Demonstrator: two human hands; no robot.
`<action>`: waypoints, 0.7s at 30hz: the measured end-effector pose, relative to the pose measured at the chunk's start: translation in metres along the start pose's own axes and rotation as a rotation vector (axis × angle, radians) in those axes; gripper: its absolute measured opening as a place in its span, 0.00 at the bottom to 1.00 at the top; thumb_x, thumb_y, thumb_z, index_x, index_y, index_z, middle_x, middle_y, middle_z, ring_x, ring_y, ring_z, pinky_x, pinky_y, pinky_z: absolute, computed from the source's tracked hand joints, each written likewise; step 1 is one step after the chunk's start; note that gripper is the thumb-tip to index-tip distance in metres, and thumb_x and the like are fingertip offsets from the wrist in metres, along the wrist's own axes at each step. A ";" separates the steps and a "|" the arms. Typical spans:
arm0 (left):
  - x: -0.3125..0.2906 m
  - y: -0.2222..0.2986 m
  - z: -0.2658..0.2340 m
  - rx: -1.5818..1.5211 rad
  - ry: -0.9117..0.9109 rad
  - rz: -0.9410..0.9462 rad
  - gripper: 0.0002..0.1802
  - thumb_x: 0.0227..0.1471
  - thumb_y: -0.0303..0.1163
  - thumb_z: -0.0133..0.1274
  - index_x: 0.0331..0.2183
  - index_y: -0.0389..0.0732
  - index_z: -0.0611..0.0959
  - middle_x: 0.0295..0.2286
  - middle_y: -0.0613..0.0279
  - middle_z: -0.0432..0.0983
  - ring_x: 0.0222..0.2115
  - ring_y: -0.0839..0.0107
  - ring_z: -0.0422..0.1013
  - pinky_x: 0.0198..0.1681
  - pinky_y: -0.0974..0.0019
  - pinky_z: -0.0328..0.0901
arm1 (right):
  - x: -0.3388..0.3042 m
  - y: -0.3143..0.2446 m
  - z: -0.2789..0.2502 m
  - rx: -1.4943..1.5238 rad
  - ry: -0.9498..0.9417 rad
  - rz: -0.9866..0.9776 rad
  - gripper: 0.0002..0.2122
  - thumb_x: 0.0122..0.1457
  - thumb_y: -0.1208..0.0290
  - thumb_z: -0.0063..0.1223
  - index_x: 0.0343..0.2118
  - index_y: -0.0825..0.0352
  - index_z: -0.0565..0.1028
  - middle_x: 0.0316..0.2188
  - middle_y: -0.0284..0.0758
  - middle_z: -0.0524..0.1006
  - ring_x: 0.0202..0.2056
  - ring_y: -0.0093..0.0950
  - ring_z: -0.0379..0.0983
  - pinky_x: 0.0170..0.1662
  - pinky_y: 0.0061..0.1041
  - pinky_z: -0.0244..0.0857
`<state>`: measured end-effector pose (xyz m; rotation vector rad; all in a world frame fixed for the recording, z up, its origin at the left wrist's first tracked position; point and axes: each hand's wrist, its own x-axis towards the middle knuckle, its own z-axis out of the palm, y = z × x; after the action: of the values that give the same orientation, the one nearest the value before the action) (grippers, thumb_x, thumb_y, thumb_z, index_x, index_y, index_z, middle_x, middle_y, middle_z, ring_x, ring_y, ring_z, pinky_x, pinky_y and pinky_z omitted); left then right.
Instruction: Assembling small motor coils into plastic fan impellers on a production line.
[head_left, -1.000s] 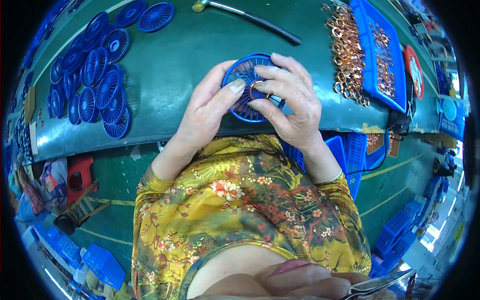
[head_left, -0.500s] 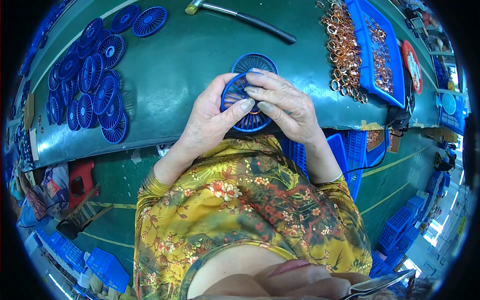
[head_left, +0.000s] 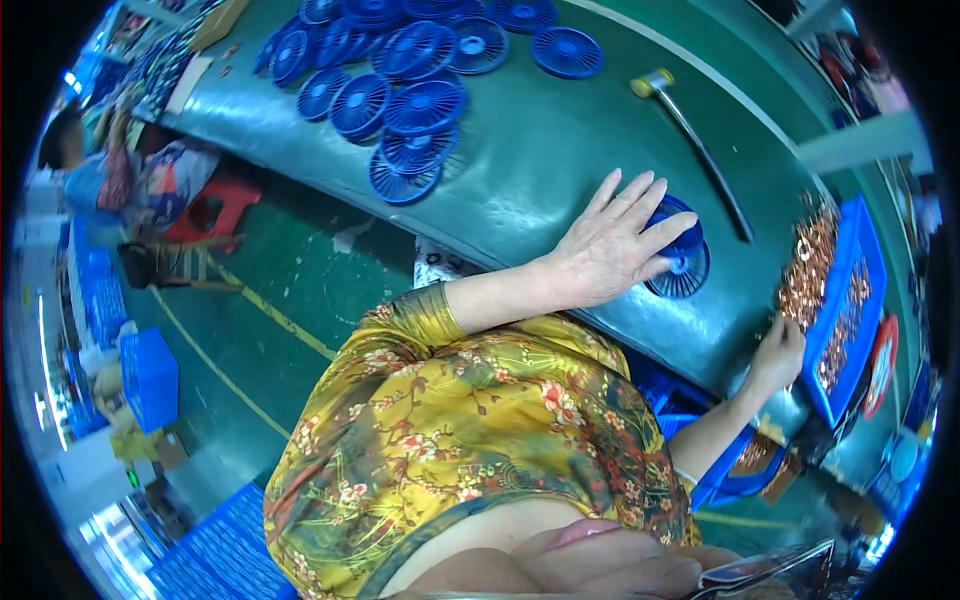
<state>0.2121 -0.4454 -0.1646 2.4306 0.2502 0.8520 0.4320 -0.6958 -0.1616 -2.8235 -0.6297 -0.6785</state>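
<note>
My left hand [head_left: 612,243] is open, its fingers spread above a blue round fan grille [head_left: 683,281] on the green table. Part of another blue grille [head_left: 676,212] shows between those fingers; the hand hides how the two sit together. At the right, my right hand [head_left: 778,357] reaches the near end of a pile of copper-coloured rings [head_left: 806,270]. Its fingers are drawn together, pointing at the pile, and whatever is between them is too small to make out.
Past my left hand lies a hammer [head_left: 697,150] with a yellowish head. Many blue grilles [head_left: 425,105] are heaped at the far left. A blue tray [head_left: 852,300] of copper pieces stands beside the ring pile, next to a red round dish [head_left: 881,367]. A person [head_left: 95,165] sits at the left.
My hands have parted. The right one has left the grille for the copper rings, while the left has opened over the grilles. The whole view has turned.
</note>
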 end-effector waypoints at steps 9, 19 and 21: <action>-0.037 -0.090 -0.083 0.751 0.315 -0.524 0.43 0.45 0.49 0.57 0.56 0.37 0.62 0.56 0.34 0.53 0.59 0.38 0.47 0.59 0.34 0.40 | -0.004 -0.058 -0.006 0.349 0.080 -0.176 0.06 0.55 0.71 0.56 0.32 0.67 0.79 0.28 0.38 0.78 0.29 0.32 0.74 0.32 0.29 0.68; -0.040 -0.168 -0.119 0.871 0.410 -0.391 0.22 0.41 0.43 0.59 0.43 0.57 0.81 0.46 0.57 0.73 0.49 0.51 0.65 0.54 0.42 0.52 | -0.014 -0.123 -0.022 0.663 0.034 -0.303 0.02 0.51 0.78 0.59 0.28 0.67 0.78 0.27 0.36 0.78 0.30 0.32 0.74 0.34 0.27 0.67; -0.040 -0.169 -0.118 0.851 0.484 -0.356 0.20 0.46 0.45 0.58 0.43 0.58 0.81 0.46 0.59 0.74 0.51 0.53 0.64 0.56 0.38 0.48 | -0.016 -0.127 -0.026 0.687 0.052 -0.348 0.03 0.50 0.78 0.60 0.28 0.67 0.78 0.27 0.36 0.78 0.30 0.32 0.74 0.35 0.27 0.67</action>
<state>0.1078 -0.2666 -0.2025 2.7018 1.4292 1.3389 0.3526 -0.5947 -0.1377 -2.0776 -1.1080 -0.4591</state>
